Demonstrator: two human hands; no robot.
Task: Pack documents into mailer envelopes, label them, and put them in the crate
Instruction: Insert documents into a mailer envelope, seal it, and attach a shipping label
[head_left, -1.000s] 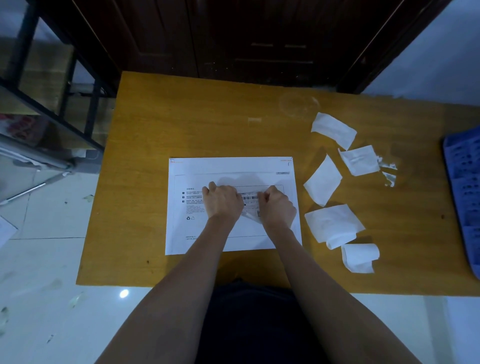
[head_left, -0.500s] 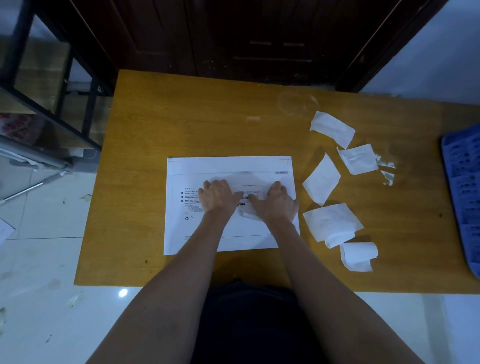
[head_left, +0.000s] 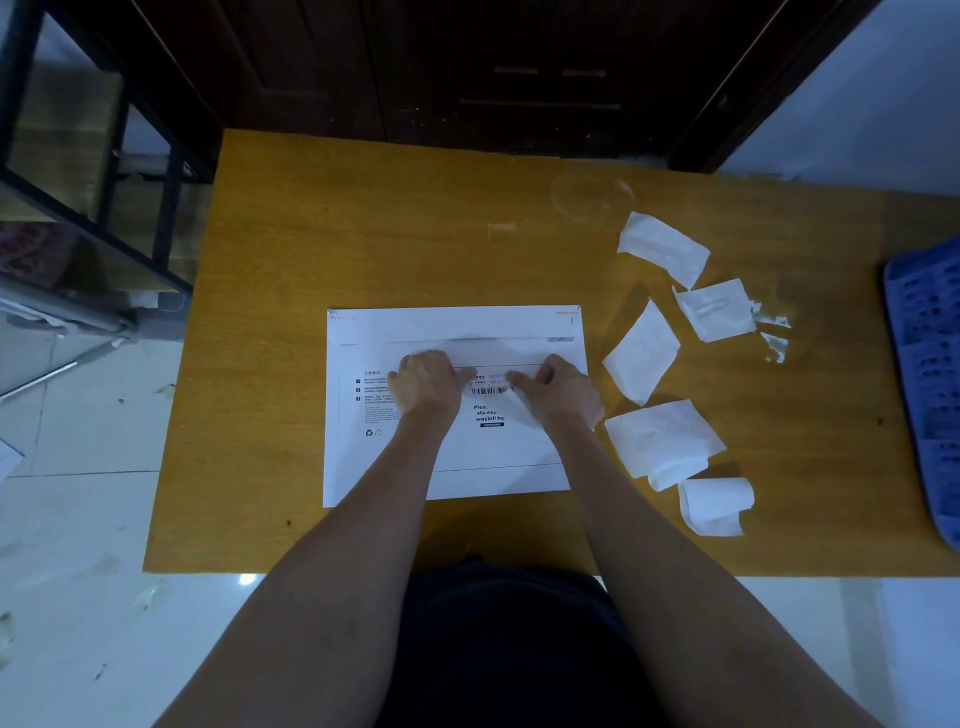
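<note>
Between both hands: label (head_left: 488, 387), barcode strip running left-right across the mailer (head_left: 452, 473) flat on the tabletop (head_left: 363, 234). Left hand (head_left: 427, 382) knuckles curled, pressing its left end; right hand (head_left: 563, 389) fingers curled on the right end, maybe pinching backing, can't tell. Looks like smoothing outward next. Crate (head_left: 930, 374) way off right of the right hand, scraps (head_left: 662, 441) in between.
</note>
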